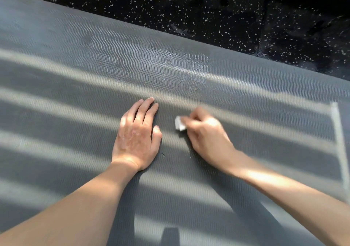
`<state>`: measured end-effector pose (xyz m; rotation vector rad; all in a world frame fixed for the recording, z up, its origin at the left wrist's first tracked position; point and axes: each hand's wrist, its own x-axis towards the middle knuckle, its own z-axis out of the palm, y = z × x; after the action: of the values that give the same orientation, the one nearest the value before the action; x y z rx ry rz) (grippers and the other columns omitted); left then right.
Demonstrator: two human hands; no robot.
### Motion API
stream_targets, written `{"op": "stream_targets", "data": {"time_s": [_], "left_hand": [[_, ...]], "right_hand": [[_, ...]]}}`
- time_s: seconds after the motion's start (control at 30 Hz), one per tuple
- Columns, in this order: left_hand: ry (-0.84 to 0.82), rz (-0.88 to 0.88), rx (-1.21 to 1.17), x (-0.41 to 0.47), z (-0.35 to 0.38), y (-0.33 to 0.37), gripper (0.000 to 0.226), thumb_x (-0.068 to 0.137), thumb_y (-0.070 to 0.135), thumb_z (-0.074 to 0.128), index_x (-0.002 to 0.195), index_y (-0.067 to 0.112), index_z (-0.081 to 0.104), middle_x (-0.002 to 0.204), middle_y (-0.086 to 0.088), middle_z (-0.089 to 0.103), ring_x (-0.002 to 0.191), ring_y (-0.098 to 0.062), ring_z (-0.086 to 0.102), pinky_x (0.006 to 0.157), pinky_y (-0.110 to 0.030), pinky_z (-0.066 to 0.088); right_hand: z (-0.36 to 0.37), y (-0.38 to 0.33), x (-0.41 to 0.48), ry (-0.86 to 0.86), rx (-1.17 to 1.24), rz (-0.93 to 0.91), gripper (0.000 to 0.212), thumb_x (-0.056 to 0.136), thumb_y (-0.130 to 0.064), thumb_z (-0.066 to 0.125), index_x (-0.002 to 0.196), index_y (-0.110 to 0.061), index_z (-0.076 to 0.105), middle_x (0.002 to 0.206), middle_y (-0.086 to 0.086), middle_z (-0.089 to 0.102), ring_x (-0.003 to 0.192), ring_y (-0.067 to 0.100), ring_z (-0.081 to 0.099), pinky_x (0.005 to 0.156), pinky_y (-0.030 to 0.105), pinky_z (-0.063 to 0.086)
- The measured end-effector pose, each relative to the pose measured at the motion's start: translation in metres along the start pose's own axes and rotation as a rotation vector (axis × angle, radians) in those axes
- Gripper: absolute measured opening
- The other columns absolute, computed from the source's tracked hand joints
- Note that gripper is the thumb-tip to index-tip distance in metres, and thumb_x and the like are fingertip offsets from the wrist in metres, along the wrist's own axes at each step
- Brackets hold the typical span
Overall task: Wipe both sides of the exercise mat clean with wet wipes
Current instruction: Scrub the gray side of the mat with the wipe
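The grey ribbed exercise mat (75,79) lies flat and fills most of the view, striped with bands of sunlight. My left hand (137,134) rests palm down on the mat near the middle, fingers straight. Just to its right, my right hand (206,134) holds a small folded white wet wipe (179,123) with curled fingers and presses it onto the mat; this hand is blurred. A shiny wet patch (181,63) shows on the mat beyond the hands.
Black speckled rubber flooring (208,9) runs along the mat's far edge. A pale strip (339,143) lies on the mat at the right edge of the view.
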<state>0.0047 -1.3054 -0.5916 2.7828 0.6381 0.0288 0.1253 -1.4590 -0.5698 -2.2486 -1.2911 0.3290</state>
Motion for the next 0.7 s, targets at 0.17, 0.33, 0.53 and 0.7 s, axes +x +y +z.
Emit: {"op": "stream_targets", "data": {"time_s": [0.17, 0.33, 0.53, 0.7], "left_hand": [[0.002, 0.004, -0.004, 0.000, 0.000, 0.000, 0.059, 0.089, 0.032, 0.035, 0.140, 0.007, 0.048, 0.151, -0.006, 0.042, 0.138, -0.028, 0.035, 0.110, -0.045, 0.032], [-0.003, 0.001, -0.002, 0.001, -0.001, 0.001, 0.059, 0.088, 0.032, 0.036, 0.140, 0.007, 0.048, 0.150, -0.006, 0.043, 0.138, -0.028, 0.036, 0.109, -0.046, 0.034], [0.002, 0.002, -0.001, 0.001, -0.001, 0.000, 0.058, 0.088, 0.032, 0.036, 0.140, 0.007, 0.048, 0.151, -0.006, 0.042, 0.138, -0.027, 0.035, 0.109, -0.045, 0.033], [0.000, 0.001, -0.004, 0.001, 0.000, 0.000, 0.059, 0.088, 0.032, 0.035, 0.140, 0.007, 0.048, 0.151, -0.005, 0.042, 0.139, -0.027, 0.035, 0.110, -0.046, 0.033]], "right_hand": [[-0.008, 0.030, 0.033, 0.051, -0.048, 0.137, 0.032, 0.093, -0.032, 0.042, 0.102, -0.011, 0.065, 0.089, 0.000, 0.051, 0.076, 0.021, 0.052, 0.066, 0.031, 0.041], [0.001, 0.009, 0.001, 0.025, -0.006, 0.109, 0.036, 0.094, -0.031, 0.037, 0.099, -0.007, 0.063, 0.087, 0.004, 0.047, 0.068, 0.022, 0.049, 0.060, 0.036, 0.047], [-0.019, 0.016, 0.011, -0.029, -0.016, 0.027, 0.036, 0.091, -0.028, 0.037, 0.095, -0.009, 0.067, 0.086, 0.008, 0.050, 0.068, 0.029, 0.054, 0.059, 0.038, 0.051], [-0.010, 0.013, -0.006, 0.033, -0.084, 0.090, 0.026, 0.093, -0.023, 0.044, 0.095, -0.008, 0.064, 0.085, 0.008, 0.049, 0.066, 0.028, 0.051, 0.058, 0.039, 0.048]]}}
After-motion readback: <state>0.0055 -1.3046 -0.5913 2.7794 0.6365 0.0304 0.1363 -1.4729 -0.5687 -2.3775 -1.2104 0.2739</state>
